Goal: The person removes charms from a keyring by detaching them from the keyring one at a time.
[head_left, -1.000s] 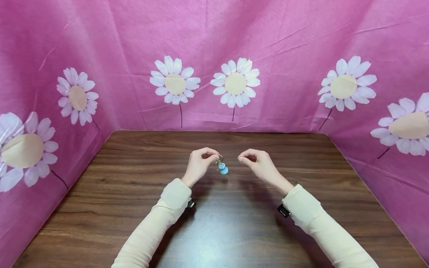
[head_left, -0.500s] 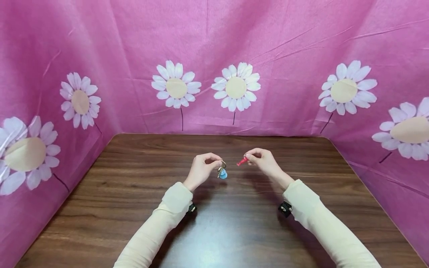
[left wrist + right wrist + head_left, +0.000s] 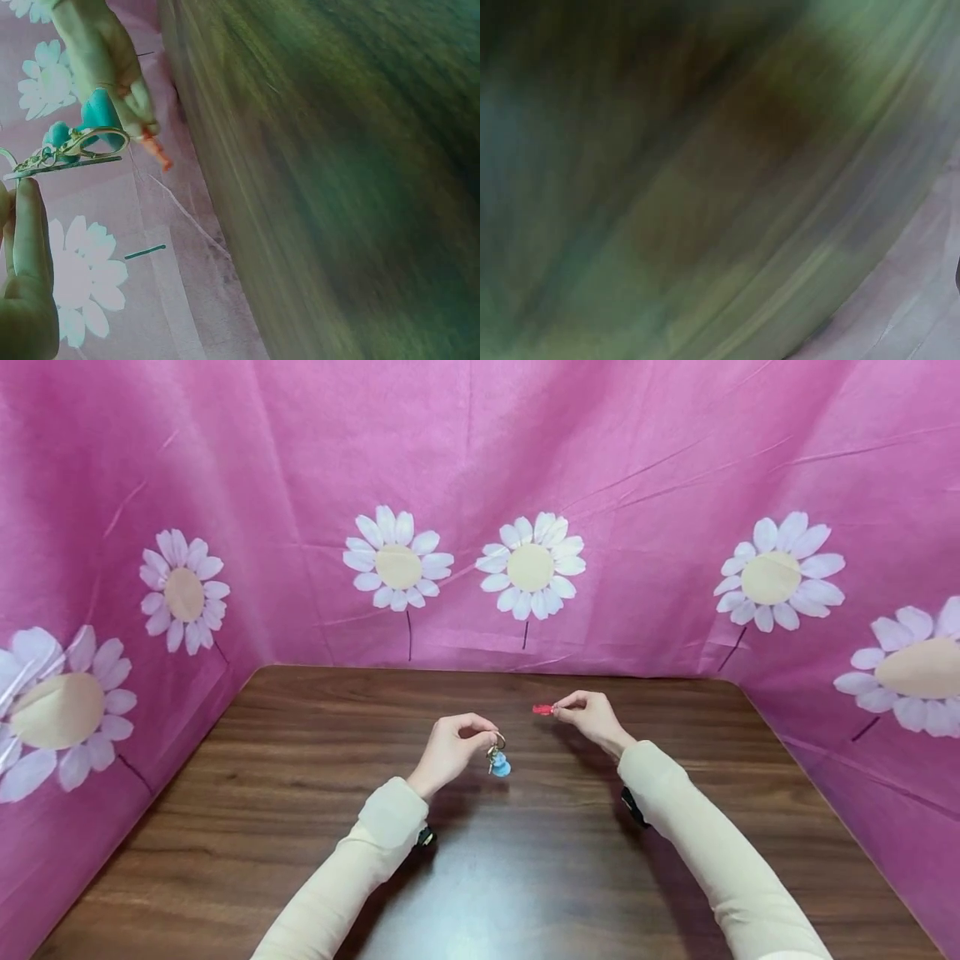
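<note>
My left hand [image 3: 447, 752] pinches a gold key ring [image 3: 501, 740] above the middle of the table. From the ring hang a light-blue charm [image 3: 500, 766] and gold metal fittings; the left wrist view shows an ornate gold piece [image 3: 105, 133] beside the blue charm [image 3: 99, 112]. To the right and farther back, my right hand [image 3: 597, 720] pinches a small red charm [image 3: 542, 710] by its right end. This red piece points left, apart from the key ring, and looks orange in the left wrist view. The right wrist view is blurred and shows neither hand nor charm.
A brown wood-grain table [image 3: 300, 827] lies under both hands. Pink cloth [image 3: 637, 452] printed with white daisies surrounds its back and sides. Dark wrist cameras [image 3: 426, 837] sit at the cuffs of the cream sleeves.
The red charm, not visible a second ago, has come into view at my right fingertips and swung level. My right hand has moved right and away from the key ring, which my left hand still holds.
</note>
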Motion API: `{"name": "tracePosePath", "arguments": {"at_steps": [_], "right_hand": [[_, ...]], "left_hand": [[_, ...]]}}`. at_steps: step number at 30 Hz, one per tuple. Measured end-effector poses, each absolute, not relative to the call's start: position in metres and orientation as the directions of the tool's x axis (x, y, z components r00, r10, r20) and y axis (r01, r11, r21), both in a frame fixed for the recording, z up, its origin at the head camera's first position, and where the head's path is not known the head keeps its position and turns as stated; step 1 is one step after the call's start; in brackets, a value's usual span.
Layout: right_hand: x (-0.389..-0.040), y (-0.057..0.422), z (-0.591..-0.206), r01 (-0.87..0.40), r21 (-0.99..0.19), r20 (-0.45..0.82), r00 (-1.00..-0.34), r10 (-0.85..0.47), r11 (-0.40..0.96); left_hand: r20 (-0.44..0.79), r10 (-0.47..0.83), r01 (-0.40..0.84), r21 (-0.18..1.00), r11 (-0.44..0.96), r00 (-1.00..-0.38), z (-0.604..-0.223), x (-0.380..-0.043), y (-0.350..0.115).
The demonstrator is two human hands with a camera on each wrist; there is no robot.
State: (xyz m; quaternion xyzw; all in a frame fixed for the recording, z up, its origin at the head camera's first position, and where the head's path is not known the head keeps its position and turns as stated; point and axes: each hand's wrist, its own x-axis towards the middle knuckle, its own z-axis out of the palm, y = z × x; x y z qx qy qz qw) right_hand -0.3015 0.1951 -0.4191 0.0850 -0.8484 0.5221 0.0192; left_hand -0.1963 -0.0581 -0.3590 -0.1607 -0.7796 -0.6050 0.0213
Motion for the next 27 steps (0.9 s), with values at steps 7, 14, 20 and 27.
{"name": "tracePosePath", "arguments": {"at_steps": [7,14,20,27], "right_hand": [[-0.313,0.200,-0.428,-0.123,-0.807,0.060,-0.990,-0.126,0.578],[-0.319,0.199,-0.435,-0.109,-0.761,0.048,-0.992,-0.113,0.640],[-0.319,0.198,-0.439,-0.124,-0.734,0.016,-0.986,-0.166,0.667],[-0.323,0.201,-0.442,-0.134,-0.741,0.015,-0.983,-0.183,0.659]], "left_hand": [[0.229,0.247,0.286,0.932,0.224,-0.942,-0.360,-0.195,-0.059],[0.249,0.253,0.307,0.926,0.222,-0.935,-0.361,-0.195,-0.059],[0.252,0.269,0.315,0.922,0.225,-0.929,-0.359,-0.191,-0.057],[0.251,0.278,0.312,0.929,0.202,-0.927,-0.359,-0.193,-0.057]]}}
